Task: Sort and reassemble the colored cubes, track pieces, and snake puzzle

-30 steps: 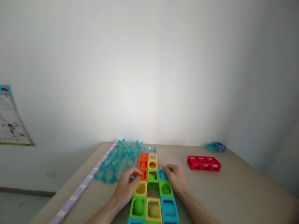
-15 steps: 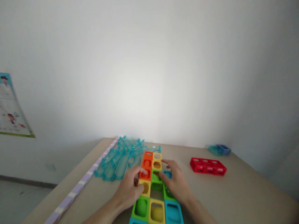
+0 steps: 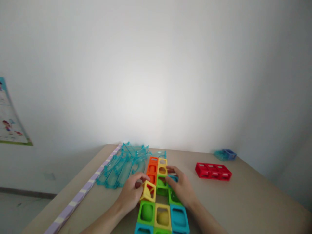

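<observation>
A structure of joined hollow cube blocks [image 3: 146, 213] in green, yellow, blue and orange lies lengthwise in front of me. My left hand [image 3: 130, 192] grips a yellow cube block [image 3: 149, 191] at the structure's left side; this block is tilted and raised out of line with its neighbours. Beyond it run the orange blocks [image 3: 152, 168]. My right hand [image 3: 181, 187] is closed against the right side of the structure, thumb and fingers on the green block [image 3: 162, 182] and the yellow ones behind it. Its palm partly covers a blue and a green block.
Translucent teal track pieces [image 3: 124, 165] are heaped at the back left. A red three-part block row [image 3: 213, 171] lies to the right. A blue block [image 3: 229, 154] and a teal piece sit in the far right corner. Purple-white striped edging [image 3: 83, 192] runs along the table's left edge.
The yellow block under my left hand has come up and tilted away from the row. My right hand stays on the structure. The view has shifted slightly.
</observation>
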### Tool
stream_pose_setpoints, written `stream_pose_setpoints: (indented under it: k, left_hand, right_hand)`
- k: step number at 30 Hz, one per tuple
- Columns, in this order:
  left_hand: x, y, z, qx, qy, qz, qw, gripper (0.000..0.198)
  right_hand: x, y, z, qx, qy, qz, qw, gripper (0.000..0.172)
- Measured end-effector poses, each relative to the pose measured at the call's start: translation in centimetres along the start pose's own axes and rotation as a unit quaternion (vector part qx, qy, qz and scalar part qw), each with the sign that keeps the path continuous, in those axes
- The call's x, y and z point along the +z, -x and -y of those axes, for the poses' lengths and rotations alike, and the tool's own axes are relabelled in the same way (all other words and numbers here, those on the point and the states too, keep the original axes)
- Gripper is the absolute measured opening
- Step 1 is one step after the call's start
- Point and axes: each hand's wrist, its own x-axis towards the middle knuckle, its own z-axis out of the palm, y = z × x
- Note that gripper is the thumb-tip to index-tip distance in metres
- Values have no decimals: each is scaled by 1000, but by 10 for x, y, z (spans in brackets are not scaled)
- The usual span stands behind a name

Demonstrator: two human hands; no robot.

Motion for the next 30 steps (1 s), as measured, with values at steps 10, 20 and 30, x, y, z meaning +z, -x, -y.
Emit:
stream_pose_setpoints:
  k: [10, 20, 30]
  left_hand:
    - [-5, 1, 1, 65, -138, -8, 988, 18]
    - [-8, 9, -12, 96, -157, 12, 983, 25]
    - [-5, 9, -14, 128, -272, 24, 954, 20]
  right_hand:
    - [1, -1, -2, 15, -24, -6, 1000, 27]
    - [1, 0, 1, 30, -4, -22, 999, 26]
    - [-13, 20, 43, -209, 172, -54, 961, 24]
